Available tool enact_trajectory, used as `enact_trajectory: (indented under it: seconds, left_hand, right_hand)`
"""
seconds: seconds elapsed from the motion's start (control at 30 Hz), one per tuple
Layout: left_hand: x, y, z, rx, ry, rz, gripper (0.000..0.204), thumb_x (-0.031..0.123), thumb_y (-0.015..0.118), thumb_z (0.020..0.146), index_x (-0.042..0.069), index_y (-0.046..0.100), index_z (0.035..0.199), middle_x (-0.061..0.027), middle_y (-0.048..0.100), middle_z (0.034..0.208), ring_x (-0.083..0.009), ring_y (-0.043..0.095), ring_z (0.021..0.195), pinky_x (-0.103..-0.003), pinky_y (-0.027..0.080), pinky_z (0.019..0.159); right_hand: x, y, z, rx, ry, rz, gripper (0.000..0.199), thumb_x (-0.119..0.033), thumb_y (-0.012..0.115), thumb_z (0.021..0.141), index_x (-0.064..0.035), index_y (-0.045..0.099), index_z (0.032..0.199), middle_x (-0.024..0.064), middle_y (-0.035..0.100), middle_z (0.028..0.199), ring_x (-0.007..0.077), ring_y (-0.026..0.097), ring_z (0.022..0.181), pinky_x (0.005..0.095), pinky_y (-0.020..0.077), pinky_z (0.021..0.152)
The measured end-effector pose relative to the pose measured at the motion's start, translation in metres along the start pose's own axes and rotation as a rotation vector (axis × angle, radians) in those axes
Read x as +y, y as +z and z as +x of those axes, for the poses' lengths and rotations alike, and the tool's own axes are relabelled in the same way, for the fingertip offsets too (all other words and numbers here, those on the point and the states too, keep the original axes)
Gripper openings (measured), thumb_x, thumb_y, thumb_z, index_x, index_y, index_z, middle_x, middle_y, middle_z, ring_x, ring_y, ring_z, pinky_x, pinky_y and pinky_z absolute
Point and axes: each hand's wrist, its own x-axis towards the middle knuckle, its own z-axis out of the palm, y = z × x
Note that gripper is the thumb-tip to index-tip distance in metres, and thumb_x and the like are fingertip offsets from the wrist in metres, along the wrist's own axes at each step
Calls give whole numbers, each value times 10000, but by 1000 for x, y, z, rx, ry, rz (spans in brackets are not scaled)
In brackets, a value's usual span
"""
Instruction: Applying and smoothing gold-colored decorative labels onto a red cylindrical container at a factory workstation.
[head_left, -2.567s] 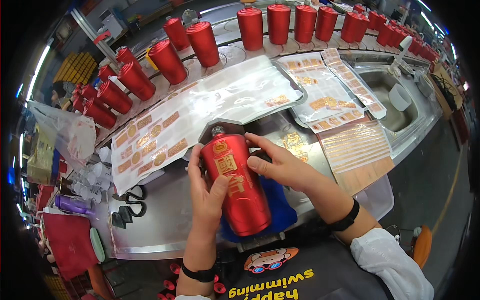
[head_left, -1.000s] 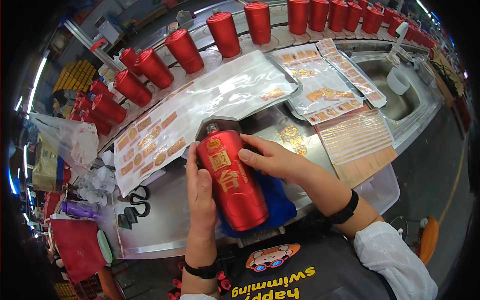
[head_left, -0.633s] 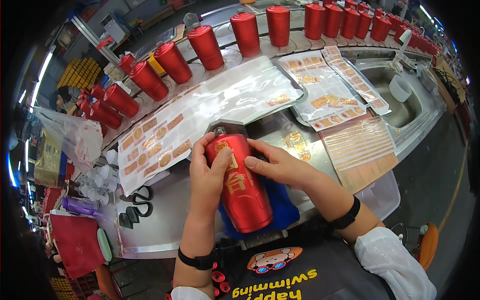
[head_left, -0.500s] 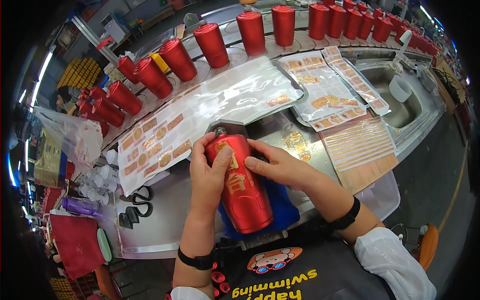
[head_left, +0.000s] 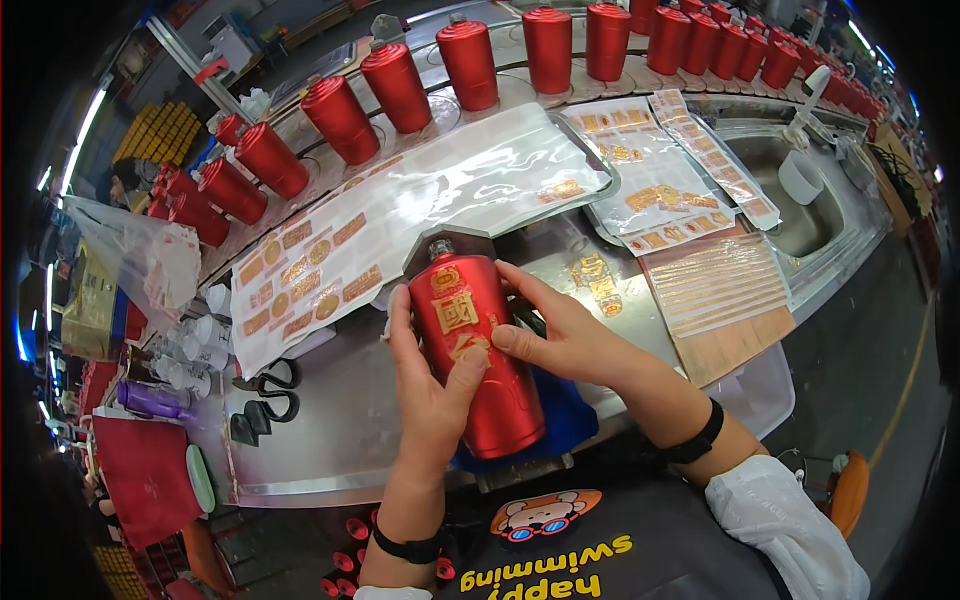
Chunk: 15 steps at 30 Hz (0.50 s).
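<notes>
A red metallic bottle with gold decals on its front leans back in front of me, its clear-topped neck away from me. My left hand wraps its left side, the thumb pressing on the lower gold decal. My right hand holds the right side, with its thumb on the front near a small gold strip. Behind the bottle's neck shows an angular grey metal rest. A blue cloth lies under the bottle's lower part.
Sheets of gold decals cover the far side of the metal table. More sheets lie by a wooden board and a sink. Red bottles stand along a curved conveyor. Black scissors lie left, near small glasses.
My left thumb has slid down from the upper gold decal to the lower one, uncovering the upper. The held bottle has shifted slightly. The conveyor bottles have moved right.
</notes>
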Motion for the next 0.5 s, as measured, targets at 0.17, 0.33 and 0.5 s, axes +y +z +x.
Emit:
enact_trajectory:
  seconds: [0.17, 0.33, 0.5]
  left_hand:
    - [-1, -2, 1, -16, -7, -34, 892, 232, 698, 845, -52, 140, 1481, -205, 263, 1469, -274, 321, 1351, -378, 277, 1119]
    - [0, -2, 2, -27, -9, -50, 911, 210, 707, 817, -47, 140, 1482, -201, 265, 1468, -272, 328, 1347, -379, 288, 1114]
    - [1, -3, 2, -35, -27, -68, 932, 202, 713, 796, -34, 136, 1488, -196, 285, 1458, -259, 349, 1328, -378, 302, 1106]
  right_hand:
    - [2, 0, 0, -21, -16, 22, 904, -446, 685, 862, 77, 248, 1457, 277, 434, 1391, 321, 461, 1286, 381, 380, 1059]
    - [-3, -3, -1, -37, 8, 77, 904, -431, 696, 857, 72, 249, 1460, 266, 444, 1390, 311, 458, 1292, 377, 379, 1059]
    - [7, -8, -2, 13, 25, 31, 714, -272, 646, 915, -2, 290, 1472, 174, 511, 1338, 225, 515, 1217, 344, 439, 994]
